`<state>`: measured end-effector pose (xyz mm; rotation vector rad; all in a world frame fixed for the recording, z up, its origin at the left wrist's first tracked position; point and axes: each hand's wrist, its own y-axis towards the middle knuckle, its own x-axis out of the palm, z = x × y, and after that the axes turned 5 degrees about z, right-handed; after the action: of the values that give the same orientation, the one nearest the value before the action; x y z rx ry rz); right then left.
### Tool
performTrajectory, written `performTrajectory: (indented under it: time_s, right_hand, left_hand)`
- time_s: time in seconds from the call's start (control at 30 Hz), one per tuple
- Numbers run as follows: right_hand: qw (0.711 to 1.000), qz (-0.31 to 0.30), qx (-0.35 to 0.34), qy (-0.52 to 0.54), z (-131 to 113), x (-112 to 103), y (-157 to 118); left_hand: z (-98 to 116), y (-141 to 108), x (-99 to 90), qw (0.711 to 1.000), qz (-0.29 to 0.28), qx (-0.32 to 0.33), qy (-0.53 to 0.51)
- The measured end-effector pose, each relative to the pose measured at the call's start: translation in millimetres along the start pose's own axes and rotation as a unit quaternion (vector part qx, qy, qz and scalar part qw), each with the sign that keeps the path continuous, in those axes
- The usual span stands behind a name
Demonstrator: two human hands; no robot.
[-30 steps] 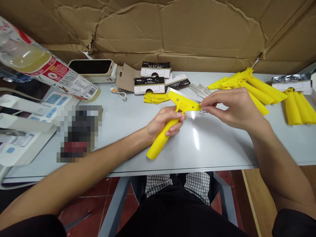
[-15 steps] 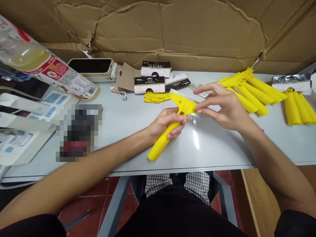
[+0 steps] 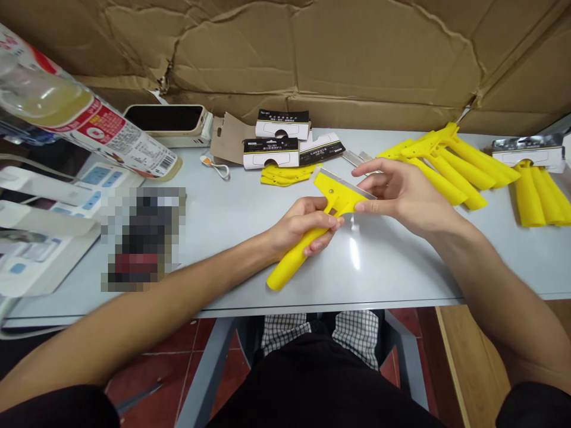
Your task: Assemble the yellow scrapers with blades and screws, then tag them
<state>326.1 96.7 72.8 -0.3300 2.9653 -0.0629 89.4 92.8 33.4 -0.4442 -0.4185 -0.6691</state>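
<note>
A yellow scraper with a long round handle and a wide head is held above the table. A thin metal blade strip runs along the head's upper edge. My left hand is wrapped round the handle just below the head. At the head's right end, my right hand has its thumb against the near corner and its curled fingers at the blade side. Behind the scraper lie flat yellow plastic pieces. Some thin metal strips lie on the table, partly hidden by my right hand.
Black-and-white card boxes stand at the back, near a phone. Several yellow scraper handles are piled at right, beside boxed ones. At left are a drink bottle, power strips and a pixelated item.
The scraper head has shifted slightly right and toward me. My right hand's fingers have curled in closer to the blade end, while my left hand keeps its hold on the handle.
</note>
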Motion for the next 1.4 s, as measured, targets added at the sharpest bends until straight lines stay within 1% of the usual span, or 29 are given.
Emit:
performTrajectory:
  time_s: [0.03, 0.1, 0.27, 0.37, 0.47, 0.67, 0.8, 0.9, 1.03, 1.13, 1.2, 1.23, 1.27, 1.3, 1.33, 1.37, 1.4]
  right_hand:
    - [1.0, -0.003, 0.02, 0.017, -1.5, 1.1, -0.7]
    - [0.998, 0.005, 0.037, 0.042, -3.5, 3.6, -1.9]
    - [0.994, 0.022, 0.052, 0.098, -2.0, 9.1, -2.0]
    - [0.99, 0.015, 0.06, 0.13, -0.3, 9.7, -0.4]
    - [0.988, 0.007, 0.067, 0.141, -0.2, 8.5, 0.7]
    - [0.988, 0.021, 0.062, 0.139, 0.3, 6.9, 0.9]
    - [0.99, 0.012, 0.051, 0.133, 2.2, 4.5, 1.1]
    - [0.993, 0.009, 0.037, 0.11, 5.2, 3.2, 1.1]
    - [0.998, 0.028, -0.003, 0.062, 9.9, 8.0, 0.6]
    - [0.999, 0.039, -0.022, 0.008, 2.6, 7.3, -1.4]
    - [0.998, 0.027, -0.033, -0.046, -11.6, -4.2, -5.3]
    - [0.995, 0.018, -0.043, -0.09, -20.7, -14.4, -8.3]
    - [0.987, -0.001, -0.066, -0.147, -29.9, -27.2, -12.1]
    - [0.972, 0.001, -0.097, -0.214, -38.3, -42.0, -16.7]
    - [0.952, 0.019, -0.1, -0.289, -44.7, -57.8, -22.2]
    - [0.931, 0.047, -0.085, -0.351, -48.5, -73.5, -28.4]
    - [0.912, 0.056, -0.082, -0.399, -49.1, -88.2, -35.5]
  left_hand:
    - [0.3, 0.0, -0.2, 1.0, -0.003, -0.002, -0.001]
    - [1.1, 0.2, -0.8, 1.0, -0.008, -0.007, -0.007]
    - [1.1, 1.3, -2.9, 0.999, -0.023, -0.009, -0.026]
    - [0.4, 1.4, -3.1, 0.999, -0.019, -0.002, -0.034]
    - [0.8, 1.5, -2.2, 0.999, -0.014, 0.005, -0.034]
    - [1.7, 1.7, -1.5, 0.999, -0.012, 0.005, -0.032]
    - [0.7, 2.1, -2.4, 0.999, -0.014, 0.009, -0.035]
    - [0.1, 2.1, -3.0, 0.999, -0.018, 0.002, -0.028]
    - [-0.2, 2.1, -2.9, 1.0, -0.013, 0.005, -0.022]
    - [0.2, 2.8, -3.2, 1.0, -0.013, 0.004, -0.028]
    - [1.2, 3.7, -4.2, 0.999, -0.01, 0.008, -0.04]
    - [1.7, 4.3, -5.0, 0.999, -0.006, 0.012, -0.046]
    - [2.3, 5.0, -5.8, 0.999, -0.001, 0.017, -0.05]
    - [2.8, 5.6, -6.7, 0.998, 0.003, 0.02, -0.053]
    - [3.3, 6.2, -7.6, 0.998, 0.004, 0.022, -0.056]
    - [3.6, 6.7, -8.4, 0.998, 0.004, 0.025, -0.058]
    - [3.8, 7.1, -9.1, 0.998, 0.004, 0.027, -0.059]
